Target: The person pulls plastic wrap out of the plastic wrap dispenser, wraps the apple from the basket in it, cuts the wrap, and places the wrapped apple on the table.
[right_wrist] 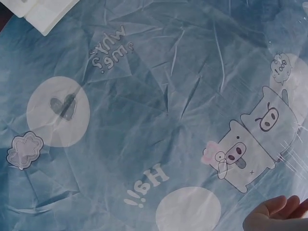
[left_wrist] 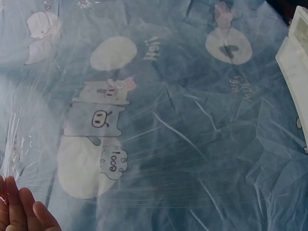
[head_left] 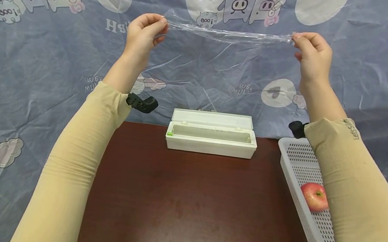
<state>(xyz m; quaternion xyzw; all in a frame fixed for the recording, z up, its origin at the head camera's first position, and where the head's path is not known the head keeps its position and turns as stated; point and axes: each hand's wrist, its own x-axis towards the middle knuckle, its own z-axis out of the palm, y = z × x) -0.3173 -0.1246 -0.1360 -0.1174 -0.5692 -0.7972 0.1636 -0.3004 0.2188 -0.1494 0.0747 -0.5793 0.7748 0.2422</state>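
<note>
A clear sheet of plastic wrap (head_left: 228, 35) is stretched between my two raised hands, high in front of the printed cloth. At its left end, thumb and fingertips of my left hand (head_left: 145, 31) pinch the film. My right hand (head_left: 313, 55) pinches the opposite end in the same way. In the left wrist view the left hand (left_wrist: 24, 209) shows at the lower left corner, with creased film above it. The right wrist view has part of the right hand (right_wrist: 276, 214) at the lower right. Below stands a white wrap dispenser box (head_left: 210, 146), its lid raised.
The dispenser is at the far edge of a dark brown table (head_left: 204, 205). To the right, a white perforated basket (head_left: 286, 167) holds a red apple (head_left: 315, 196), partly behind my right sleeve. A blue-grey cartoon cloth (head_left: 55, 76) hangs behind everything.
</note>
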